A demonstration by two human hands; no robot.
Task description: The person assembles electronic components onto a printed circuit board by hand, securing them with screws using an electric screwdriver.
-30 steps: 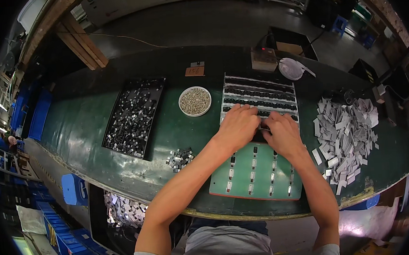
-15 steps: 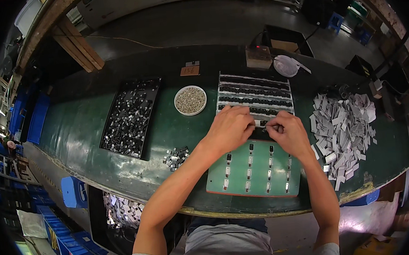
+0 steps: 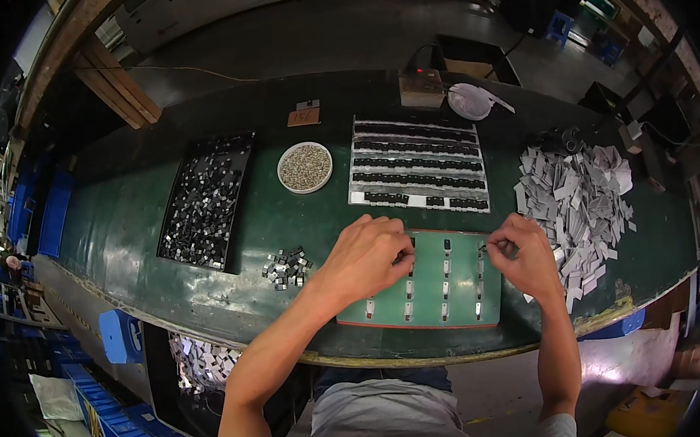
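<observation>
On the table in front of me lies a green board [image 3: 430, 292] with a reddish edge. Rows of small metal-and-black electronic components [image 3: 446, 267] lie on it. My left hand [image 3: 371, 255] is over the board's upper left part. Its fingers are pinched together, and whatever they hold is hidden. At the upper right edge of the board, my right hand [image 3: 525, 256] pinches thumb and forefinger beside a small dark part, too small to make out. Beyond the board rests a white panel [image 3: 416, 201] bearing several rows of black components, with pale gaps in the nearest row.
A black tray [image 3: 239, 198] of loose black components stands left, beside a white bowl [image 3: 281, 168] of small metal pieces. A small component pile [image 3: 287, 268] lies nearer me. Grey flat pieces [image 3: 570, 203] are heaped right. A box with a red light [image 3: 421, 88] stands behind.
Both hands have drawn back from the white panel's near edge to the green board and moved farther apart. The panel's nearest row is now uncovered. The whole view has shifted slightly.
</observation>
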